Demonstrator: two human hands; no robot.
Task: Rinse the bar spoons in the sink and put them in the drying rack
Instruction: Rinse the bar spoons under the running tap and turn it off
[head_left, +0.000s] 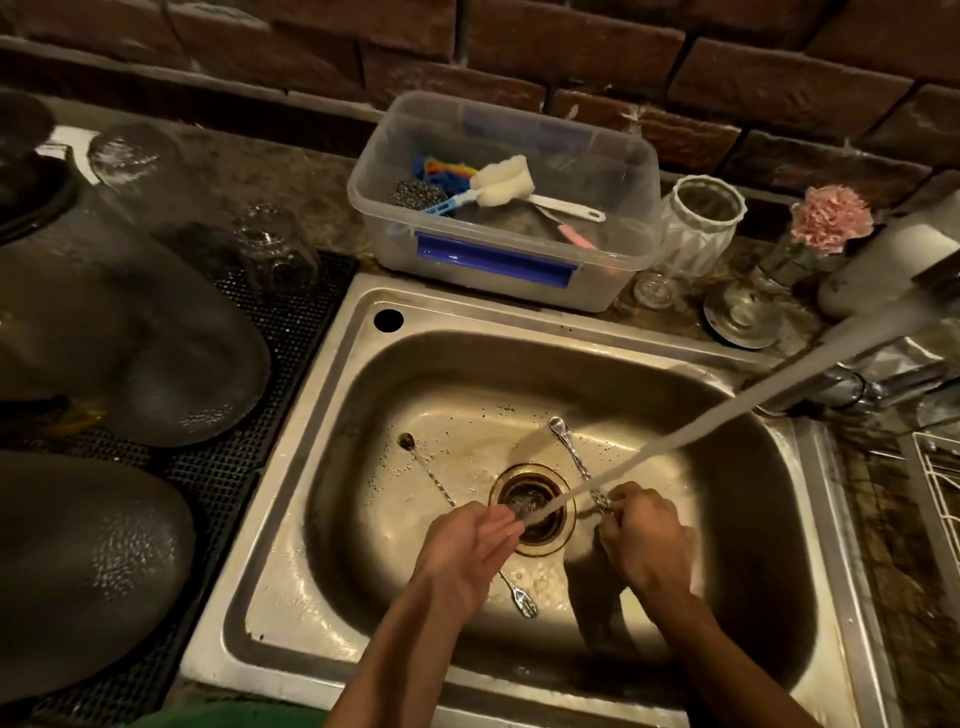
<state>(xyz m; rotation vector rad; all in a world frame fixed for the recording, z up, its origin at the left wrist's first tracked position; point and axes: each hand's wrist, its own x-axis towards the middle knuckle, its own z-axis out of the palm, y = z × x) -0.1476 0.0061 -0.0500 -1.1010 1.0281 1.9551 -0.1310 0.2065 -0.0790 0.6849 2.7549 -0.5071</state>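
Observation:
Two bar spoons are in the steel sink (519, 322). One bar spoon (426, 470) lies on the basin floor at the left, its bowl far-left and its forked end (522, 603) showing below my left hand. My right hand (641, 538) pinches the twisted stem of the other bar spoon (571, 452), whose bowl points away from me. My left hand (470, 545) is over the first spoon with straight fingers in the water stream (675, 441), near the drain (535, 512). The white wire drying rack (935, 483) sits at the right edge.
A clear plastic tub (498, 208) with a sponge brush and scourers stands behind the sink. Upturned glasses (275, 249) and dark plates (130, 338) rest on a black mat at the left. A white vase (701, 218), a pink flower (831, 218) and the tap (883, 384) are at the right.

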